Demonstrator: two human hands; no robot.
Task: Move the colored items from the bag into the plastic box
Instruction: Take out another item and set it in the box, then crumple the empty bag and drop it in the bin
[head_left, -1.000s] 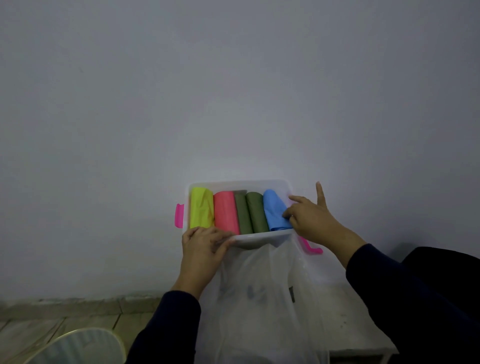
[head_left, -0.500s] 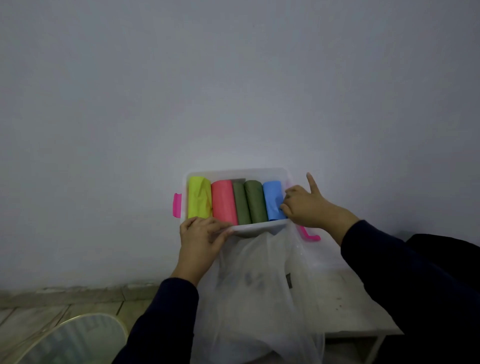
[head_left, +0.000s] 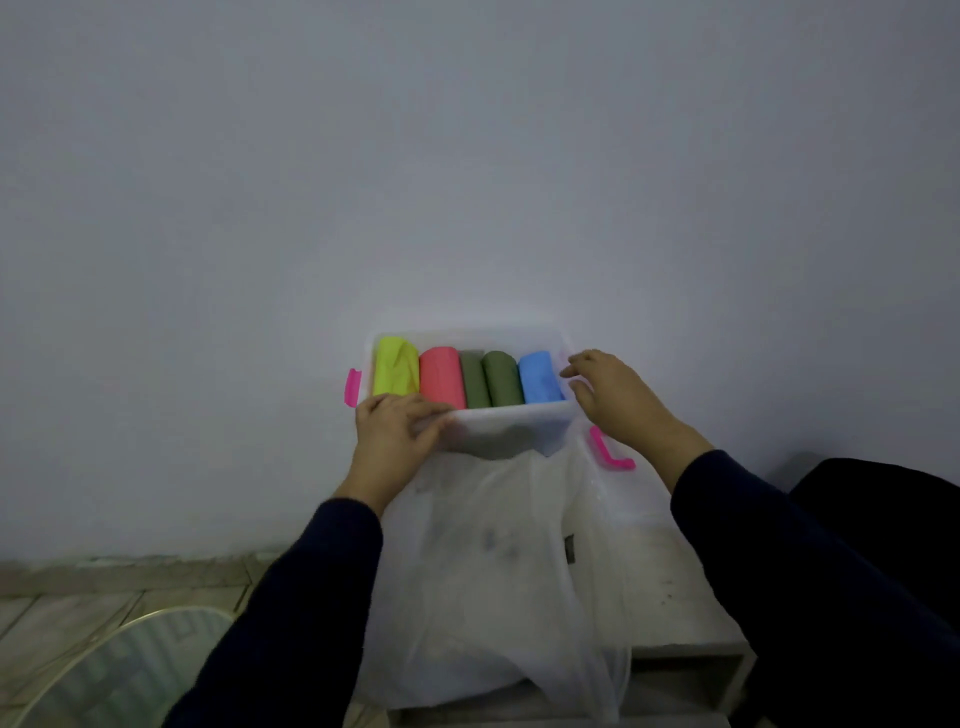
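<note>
No readable text, labels or numbers that I can find. Small dark tag behind translucent bag, too blurred to make out.

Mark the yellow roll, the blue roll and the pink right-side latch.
yellow fabric roll (head_left: 396, 373), head view, middle of its top face
blue fabric roll (head_left: 540, 376), head view, its centre
pink plastic latch (head_left: 609, 453), head view, its bend

A translucent, frosted plastic box with glossy pink plastic latches holds matt cloth rolls. A thin, filmy, see-through plastic bag drapes over a scuffed, matt white worktop.
</note>
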